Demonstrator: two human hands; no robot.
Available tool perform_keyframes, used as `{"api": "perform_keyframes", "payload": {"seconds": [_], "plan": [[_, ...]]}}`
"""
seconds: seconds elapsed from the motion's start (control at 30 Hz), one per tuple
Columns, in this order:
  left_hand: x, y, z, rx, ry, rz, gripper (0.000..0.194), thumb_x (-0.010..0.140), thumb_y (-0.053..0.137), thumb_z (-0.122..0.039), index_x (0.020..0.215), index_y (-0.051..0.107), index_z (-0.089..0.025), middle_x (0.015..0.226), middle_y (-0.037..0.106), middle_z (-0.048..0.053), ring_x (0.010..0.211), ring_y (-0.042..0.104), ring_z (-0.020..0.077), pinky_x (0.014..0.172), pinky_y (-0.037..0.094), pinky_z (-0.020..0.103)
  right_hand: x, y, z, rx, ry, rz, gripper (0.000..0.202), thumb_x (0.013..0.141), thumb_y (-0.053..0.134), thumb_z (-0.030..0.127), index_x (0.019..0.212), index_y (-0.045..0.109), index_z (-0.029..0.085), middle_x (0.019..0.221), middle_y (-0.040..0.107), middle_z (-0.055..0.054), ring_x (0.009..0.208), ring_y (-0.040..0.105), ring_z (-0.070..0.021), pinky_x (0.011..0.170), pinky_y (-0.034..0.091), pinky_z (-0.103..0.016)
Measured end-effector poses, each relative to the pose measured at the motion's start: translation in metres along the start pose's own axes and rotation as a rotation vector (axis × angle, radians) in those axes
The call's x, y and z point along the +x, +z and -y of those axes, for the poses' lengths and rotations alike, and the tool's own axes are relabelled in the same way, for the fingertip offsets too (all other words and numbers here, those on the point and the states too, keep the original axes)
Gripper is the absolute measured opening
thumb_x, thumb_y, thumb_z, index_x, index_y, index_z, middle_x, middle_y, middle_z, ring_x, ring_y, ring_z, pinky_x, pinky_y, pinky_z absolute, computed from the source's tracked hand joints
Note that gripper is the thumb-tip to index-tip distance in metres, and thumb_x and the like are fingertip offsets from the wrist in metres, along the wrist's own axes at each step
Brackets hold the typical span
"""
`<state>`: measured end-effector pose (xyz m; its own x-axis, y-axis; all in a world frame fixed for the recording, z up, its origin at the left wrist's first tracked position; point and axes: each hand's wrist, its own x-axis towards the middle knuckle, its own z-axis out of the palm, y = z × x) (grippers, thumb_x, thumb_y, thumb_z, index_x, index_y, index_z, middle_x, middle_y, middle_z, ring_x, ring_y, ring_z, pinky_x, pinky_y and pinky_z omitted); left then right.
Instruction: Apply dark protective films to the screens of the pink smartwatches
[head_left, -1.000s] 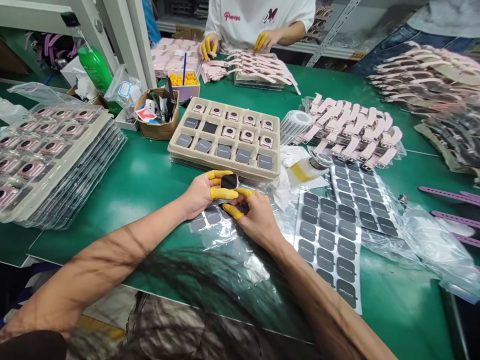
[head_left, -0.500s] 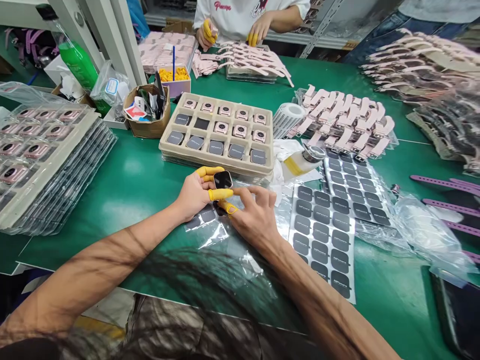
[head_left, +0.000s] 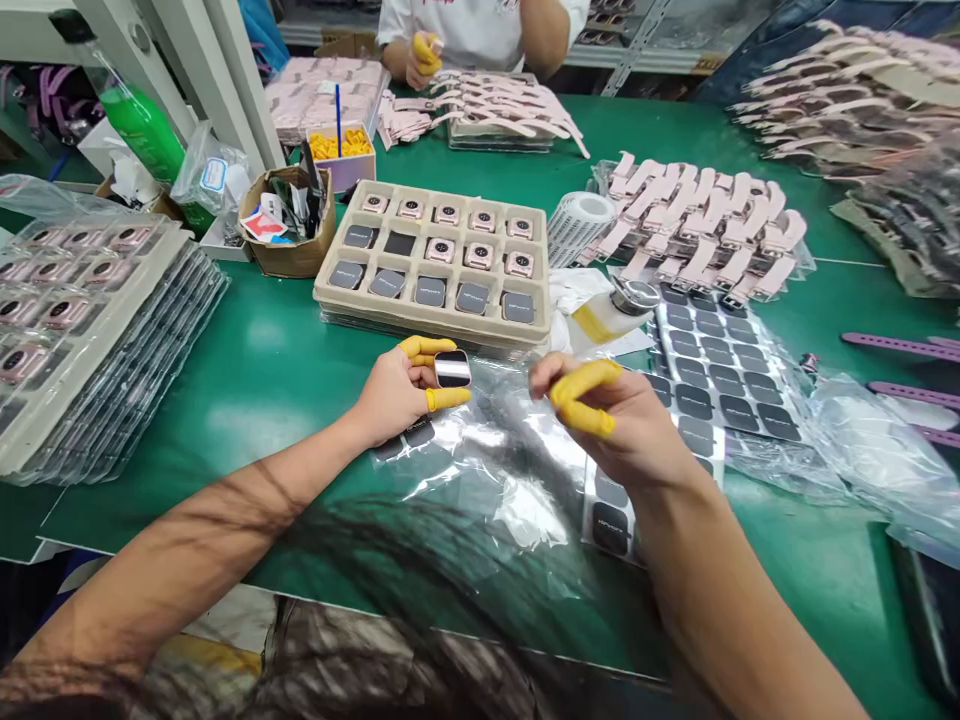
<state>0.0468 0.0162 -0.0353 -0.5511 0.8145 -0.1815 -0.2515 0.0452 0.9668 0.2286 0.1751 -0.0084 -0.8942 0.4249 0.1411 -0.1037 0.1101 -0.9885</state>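
Smartwatch (head_left: 452,369) is pinched by the left hand (head_left: 396,391) (right hand (head_left: 626,425), fingers bunched, contents unclear).

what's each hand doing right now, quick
Left hand: closed, holding a rounded-square watch body with a glossy black screen.
Right hand: fingers curled, in the air; whether it pinches anything cannot be told.

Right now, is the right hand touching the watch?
Apart. The head view shows clear film in the gap between the right hand and the watch, which the left hand holds.
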Motion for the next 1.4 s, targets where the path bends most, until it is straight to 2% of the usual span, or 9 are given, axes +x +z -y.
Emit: {"api": "perform_keyframes", "payload": {"seconds": [0.07, 0.1, 0.17, 0.27, 0.37, 0.53, 0.67, 0.93, 1.4], "plan": [[-0.002, 0.000, 0.002, 0.129, 0.019, 0.048, 0.070, 0.054, 0.097, -0.021, 0.119, 0.072, -0.014, 0.085, 0.070, 0.002, 0.072, 0.060, 0.0114, 0.077, 0.054, 0.028, 0.001, 0.011, -0.003, 0.136, 0.155, -0.193, 0.032, 0.069, 0.094, 0.052, 0.083, 0.078, 0.028, 0.080, 0.070, -0.001, 0.072, 0.062, -0.0136, 0.071, 0.053, -0.030], [-0.003, 0.000, 0.002, 0.200, 0.033, 0.080, 0.069, 0.056, 0.096, -0.023, 0.120, 0.073, -0.015, 0.085, 0.070, 0.002, 0.073, 0.061, 0.0122, 0.076, 0.053, 0.028, 0.001, 0.020, -0.006, 0.156, 0.225, -0.252, 0.038, 0.065, 0.096, 0.052, 0.088, 0.078, 0.026, 0.077, 0.069, 0.000, 0.071, 0.062, -0.0132, 0.071, 0.054, -0.029], [-0.005, -0.001, 0.003, 0.338, 0.065, 0.132, 0.064, 0.062, 0.093, -0.027, 0.123, 0.076, -0.018, 0.084, 0.071, 0.002, 0.075, 0.062, 0.0142, 0.076, 0.053, 0.029, 0.003, 0.038, -0.012, 0.176, 0.312, -0.344, 0.048, 0.058, 0.099, 0.050, 0.091, 0.077, 0.022, 0.079, 0.071, -0.001, 0.074, 0.064, -0.0137, 0.075, 0.056, -0.029], [-0.008, 0.000, 0.002, 0.469, 0.085, 0.164, 0.062, 0.067, 0.090, -0.032, 0.127, 0.076, -0.020, 0.082, 0.072, 0.002, 0.076, 0.065, 0.0169, 0.078, 0.052, 0.031, 0.004, 0.056, -0.018, 0.199, 0.358, -0.426, 0.051, 0.052, 0.101, 0.047, 0.085, 0.074, 0.018, 0.083, 0.074, -0.004, 0.080, 0.067, -0.0153, 0.078, 0.058, -0.029], [-0.009, 0.002, -0.001, 0.526, 0.090, 0.160, 0.060, 0.066, 0.090, -0.031, 0.124, 0.077, -0.021, 0.080, 0.073, 0.001, 0.074, 0.065, 0.0178, 0.075, 0.052, 0.031, 0.004, 0.060, -0.021, 0.227, 0.391, -0.417, 0.054, 0.051, 0.101, 0.048, 0.085, 0.073, 0.017, 0.084, 0.074, -0.005, 0.078, 0.067, -0.0162, 0.074, 0.059, -0.029], [-0.010, 0.004, -0.007, 0.590, 0.089, 0.159, 0.059, 0.067, 0.088, -0.031, 0.124, 0.077, -0.019, 0.078, 0.072, 0.001, 0.076, 0.066, 0.0183, 0.075, 0.050, 0.030, 0.006, 0.056, -0.026, 0.274, 0.436, -0.411, 0.056, 0.046, 0.103, 0.046, 0.083, 0.073, 0.016, 0.078, 0.072, -0.004, 0.074, 0.066, -0.0159, 0.068, 0.057, -0.026], [-0.010, 0.004, -0.009, 0.613, 0.072, 0.167, 0.059, 0.067, 0.088, -0.031, 0.124, 0.078, -0.019, 0.077, 0.072, 0.001, 0.076, 0.065, 0.0184, 0.074, 0.050, 0.030, 0.006, 0.054, -0.027, 0.279, 0.438, -0.405, 0.055, 0.047, 0.103, 0.043, 0.084, 0.073, 0.016, 0.080, 0.073, -0.005, 0.074, 0.066, -0.0157, 0.069, 0.057, -0.027], [-0.009, 0.004, -0.009, 0.636, 0.080, 0.166, 0.058, 0.066, 0.089, -0.031, 0.122, 0.078, -0.020, 0.077, 0.072, 0.001, 0.075, 0.064, 0.0189, 0.073, 0.050, 0.031, 0.006, 0.056, -0.026, 0.260, 0.440, -0.400, 0.057, 0.047, 0.103, 0.047, 0.084, 0.073, 0.016, 0.079, 0.072, -0.005, 0.074, 0.066, -0.0170, 0.069, 0.057, -0.029], [-0.009, 0.003, -0.004, 0.571, 0.114, 0.142, 0.055, 0.065, 0.089, -0.030, 0.119, 0.079, -0.021, 0.077, 0.073, 0.003, 0.074, 0.066, 0.0225, 0.074, 0.051, 0.037, 0.006, 0.058, -0.027, 0.254, 0.448, -0.418, 0.056, 0.048, 0.102, 0.047, 0.084, 0.073, 0.016, 0.081, 0.073, -0.005, 0.075, 0.067, -0.0174, 0.072, 0.058, -0.030]]}}
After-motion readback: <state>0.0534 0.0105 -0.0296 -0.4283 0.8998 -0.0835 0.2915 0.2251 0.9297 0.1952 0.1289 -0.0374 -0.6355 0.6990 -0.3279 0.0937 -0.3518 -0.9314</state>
